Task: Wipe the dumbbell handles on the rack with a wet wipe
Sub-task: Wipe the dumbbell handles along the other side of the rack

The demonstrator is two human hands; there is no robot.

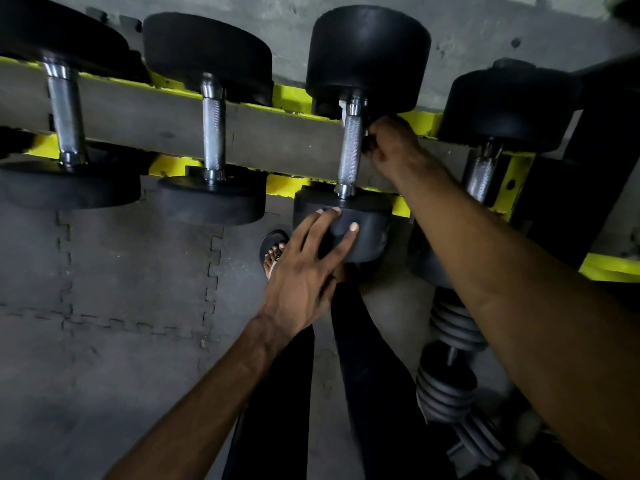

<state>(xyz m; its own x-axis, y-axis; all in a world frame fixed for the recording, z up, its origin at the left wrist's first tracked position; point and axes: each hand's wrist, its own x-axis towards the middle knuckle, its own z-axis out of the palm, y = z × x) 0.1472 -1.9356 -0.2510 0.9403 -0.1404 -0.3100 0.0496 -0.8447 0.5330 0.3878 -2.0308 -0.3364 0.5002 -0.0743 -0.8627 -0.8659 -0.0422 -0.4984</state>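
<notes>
Left hand [306, 271] flat on dumbbell [370, 237] head; right hand [389, 145] curled beside its handle [350, 150], grip unclear

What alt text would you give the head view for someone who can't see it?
A person's left hand rests on the near head of a dumbbell on a yellow rack, while the right hand, fingers curled, meets the far end of its knurled handle. Three more dumbbells sit alongside.

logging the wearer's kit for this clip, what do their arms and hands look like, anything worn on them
The left forearm and right forearm are bare as far as the frame shows, with no sleeves. The left hand and right hand wear no gloves, and no watch or wristband shows. It is too dim to tell about rings.
</notes>
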